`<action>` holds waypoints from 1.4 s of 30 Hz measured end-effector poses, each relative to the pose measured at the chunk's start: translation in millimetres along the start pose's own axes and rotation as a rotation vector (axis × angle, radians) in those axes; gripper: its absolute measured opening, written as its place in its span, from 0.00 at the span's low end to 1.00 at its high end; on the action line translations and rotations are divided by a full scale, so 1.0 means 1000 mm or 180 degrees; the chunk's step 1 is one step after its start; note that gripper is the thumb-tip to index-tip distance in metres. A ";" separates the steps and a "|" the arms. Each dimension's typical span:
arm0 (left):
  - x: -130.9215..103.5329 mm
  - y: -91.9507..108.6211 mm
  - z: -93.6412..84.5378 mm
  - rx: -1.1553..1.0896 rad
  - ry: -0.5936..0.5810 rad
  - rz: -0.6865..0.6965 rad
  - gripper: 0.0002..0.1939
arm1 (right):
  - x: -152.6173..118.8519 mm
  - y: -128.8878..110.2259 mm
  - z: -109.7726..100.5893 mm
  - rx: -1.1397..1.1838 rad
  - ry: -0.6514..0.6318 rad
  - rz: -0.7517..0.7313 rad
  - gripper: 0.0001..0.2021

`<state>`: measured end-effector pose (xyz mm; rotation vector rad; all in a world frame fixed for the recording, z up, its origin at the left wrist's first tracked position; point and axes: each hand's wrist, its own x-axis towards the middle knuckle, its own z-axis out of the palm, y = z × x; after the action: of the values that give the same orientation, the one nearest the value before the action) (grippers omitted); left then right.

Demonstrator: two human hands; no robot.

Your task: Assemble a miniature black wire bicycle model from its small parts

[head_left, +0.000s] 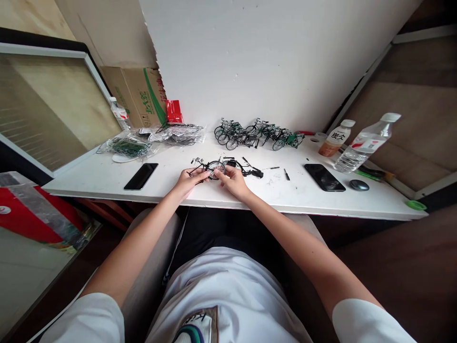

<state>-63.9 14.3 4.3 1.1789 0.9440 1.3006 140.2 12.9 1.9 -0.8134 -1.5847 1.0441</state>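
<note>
Near the front edge of the white table, my left hand (189, 181) is closed on the dark frame of a small model bicycle (200, 165), its handlebar pointing up and to the left. My right hand (232, 181) pinches a small spoked wheel (216, 167) against that frame; whether the wheel is fixed to it I cannot tell. Just beyond my right hand lie loose black bicycle parts (255, 172). A thin black piece (286, 175) rests farther right. Several finished-looking model bicycles (246, 136) stand in a cluster at the back.
Clear plastic bags of parts (132, 146) lie at the back left, by a cardboard box (137, 95). One phone (141, 176) is on the left, another phone (324, 177) on the right. A drink bottle (335, 139) and a water bottle (367, 145) stand at the right.
</note>
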 end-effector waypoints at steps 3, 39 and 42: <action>0.001 0.002 0.000 -0.0101 0.0070 -0.0061 0.25 | 0.005 -0.004 -0.009 -0.0227 -0.0007 -0.0024 0.30; 0.010 -0.006 -0.011 -0.0599 0.0242 -0.0207 0.21 | 0.017 -0.002 -0.049 -0.3946 -0.0667 -0.0449 0.17; 0.009 -0.003 -0.009 -0.0533 0.0222 -0.0204 0.22 | 0.017 0.001 -0.049 -0.3984 -0.0420 -0.0356 0.16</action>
<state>-71.6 24.3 0.7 0.9726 0.8973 1.3488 183.8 39.7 12.2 -1.4319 -2.3367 -0.1150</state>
